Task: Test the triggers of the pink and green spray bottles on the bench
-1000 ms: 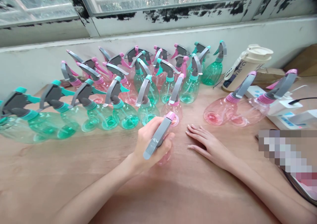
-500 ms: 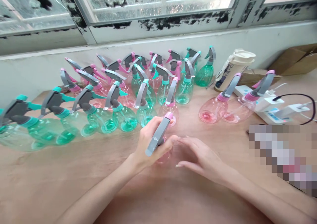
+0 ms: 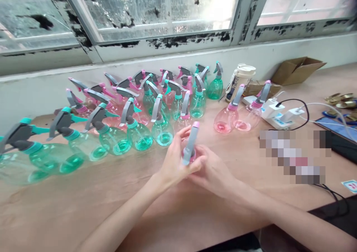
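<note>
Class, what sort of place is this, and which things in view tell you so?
Probably an indoor workspace: many spray bottles stand on a wooden table beside a window, with a power strip in use.

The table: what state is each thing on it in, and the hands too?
Held pink spray bottle: spray head on, gripped.
Left hand: closed around that bottle.
Right hand: against it, fingers partly hidden.
Green spray bottles: standing, spray heads on.
Other pink spray bottles: standing, spray heads on.
Tumbler: upright, lid on.
Cardboard box: flaps open.
Power strip: chargers plugged in.
</note>
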Available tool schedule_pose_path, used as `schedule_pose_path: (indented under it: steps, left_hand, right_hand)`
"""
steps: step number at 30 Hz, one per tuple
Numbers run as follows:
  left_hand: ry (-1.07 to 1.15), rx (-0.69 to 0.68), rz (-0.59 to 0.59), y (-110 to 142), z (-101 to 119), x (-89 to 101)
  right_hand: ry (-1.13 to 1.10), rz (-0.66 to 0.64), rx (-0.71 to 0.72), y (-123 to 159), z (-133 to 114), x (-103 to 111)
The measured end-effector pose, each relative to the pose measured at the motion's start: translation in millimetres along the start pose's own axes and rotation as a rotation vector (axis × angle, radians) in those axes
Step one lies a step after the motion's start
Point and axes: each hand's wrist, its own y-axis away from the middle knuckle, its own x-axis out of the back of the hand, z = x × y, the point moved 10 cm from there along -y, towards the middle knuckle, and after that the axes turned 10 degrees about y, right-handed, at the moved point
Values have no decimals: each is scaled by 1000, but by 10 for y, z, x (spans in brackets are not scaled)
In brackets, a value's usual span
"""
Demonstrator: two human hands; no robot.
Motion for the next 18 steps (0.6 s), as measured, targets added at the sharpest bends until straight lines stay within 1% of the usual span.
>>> schedule_pose_path:
  steps: [2,5,7,9,12,18]
  left_hand:
    - [18,-43,16,70,-58,-56]
    - [-4,-20,36,200,-249,-162]
    - [-31,27,7,277,-395,-259]
    - [-71,70,-29,335,-512,-338]
    - [-122,91,-47,378,-585,-377]
    - [-176,80,-67,383,-562,-393]
  right_hand:
    - [10,32,-61,56,234,152]
    - [187,102,-157,89,658,449]
    - [299,70,-234,48,934,562]
    - [366,29,-285,-31,1130,621]
    - [406,0,-290,-190,1247,626]
    - [411,6,-261,-478,1276,528]
